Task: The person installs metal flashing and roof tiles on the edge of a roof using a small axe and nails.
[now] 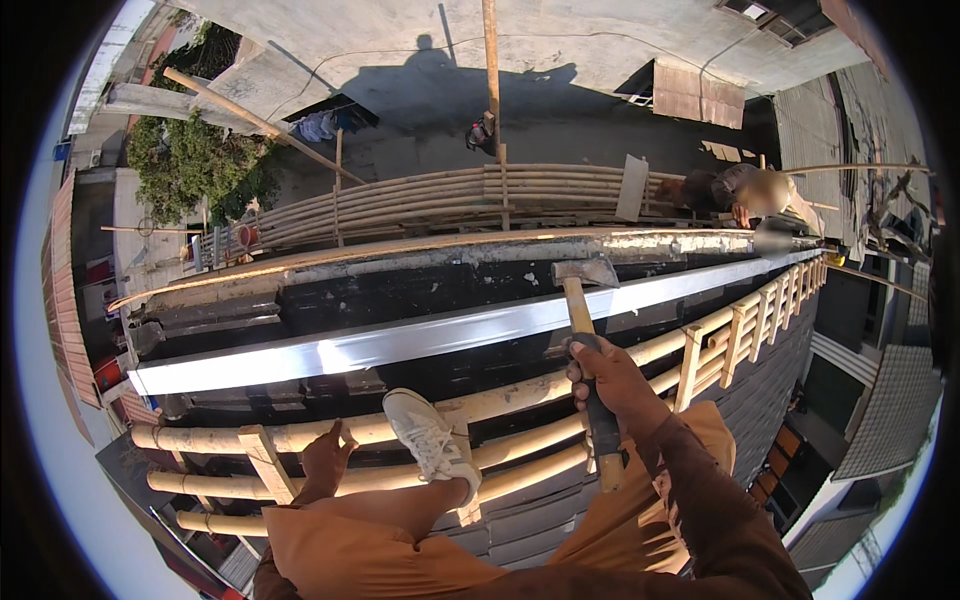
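My right hand [612, 380] is closed round the dark lower grip of a hammer [578, 303]. Its wooden handle points away from me, and the metal head, flared at the right end, is over the long silver metal strip [450, 335]. My left hand [328, 458] is at the top bamboo pole [375, 430] of a roof-edge frame, its bent fingers against the pole's near side; part of its grip is hidden. Between my hands, my foot in a white shoe [425, 430] is on the poles. The silver strip lies along the dark roof ridge [420, 300].
Another person [750, 190] crouches at the ridge's far right end. Beyond the ridge runs a bamboo scaffold platform [420, 205] with an upright pole [492, 70]. Dark roof tiles [760, 390] slope down on the near side. A tree [190, 165] and lower roofs surround the building.
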Available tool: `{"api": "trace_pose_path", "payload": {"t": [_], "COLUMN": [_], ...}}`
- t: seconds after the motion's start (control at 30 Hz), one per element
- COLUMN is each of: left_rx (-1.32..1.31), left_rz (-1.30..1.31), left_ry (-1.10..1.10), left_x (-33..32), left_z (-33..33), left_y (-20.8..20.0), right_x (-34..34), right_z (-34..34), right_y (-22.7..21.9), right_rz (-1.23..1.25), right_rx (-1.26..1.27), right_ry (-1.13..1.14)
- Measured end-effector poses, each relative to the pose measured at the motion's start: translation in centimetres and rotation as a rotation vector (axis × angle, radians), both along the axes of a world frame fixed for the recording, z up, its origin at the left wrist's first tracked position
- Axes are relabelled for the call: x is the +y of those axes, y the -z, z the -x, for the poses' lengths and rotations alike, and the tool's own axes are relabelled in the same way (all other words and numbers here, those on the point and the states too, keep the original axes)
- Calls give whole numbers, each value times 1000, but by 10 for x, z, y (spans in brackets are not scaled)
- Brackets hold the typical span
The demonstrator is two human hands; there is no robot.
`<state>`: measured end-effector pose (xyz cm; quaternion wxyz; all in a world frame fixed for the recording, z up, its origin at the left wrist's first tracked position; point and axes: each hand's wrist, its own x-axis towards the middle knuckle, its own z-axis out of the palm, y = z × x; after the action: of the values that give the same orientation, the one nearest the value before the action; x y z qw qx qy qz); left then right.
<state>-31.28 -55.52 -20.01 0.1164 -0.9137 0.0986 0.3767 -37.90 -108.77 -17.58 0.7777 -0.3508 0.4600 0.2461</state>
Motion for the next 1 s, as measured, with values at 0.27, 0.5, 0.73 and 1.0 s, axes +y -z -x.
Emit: {"api": "trace_pose_path", "payload": {"t": [0.27,0.5,0.73,1.0], "left_rx": [401,1074,1117,1130], "left_rz": [786,1531,1693,1696], "left_ry": [-579,-1429,-1606,-1588], "left_x": [-144,-235,-229,-221], "left_z": [-106,-169,-151,-129], "left_y": [-3,24,56,64], "right_x": [-10,19,88,141], "right_z": [-27,-40,-102,-113], "right_y": [-20,2,6,34], "right_rz": [361,504,487,775], "right_rx": [-221,-310,-426,-595], "right_ry": [26,-177,-167,-352]}}
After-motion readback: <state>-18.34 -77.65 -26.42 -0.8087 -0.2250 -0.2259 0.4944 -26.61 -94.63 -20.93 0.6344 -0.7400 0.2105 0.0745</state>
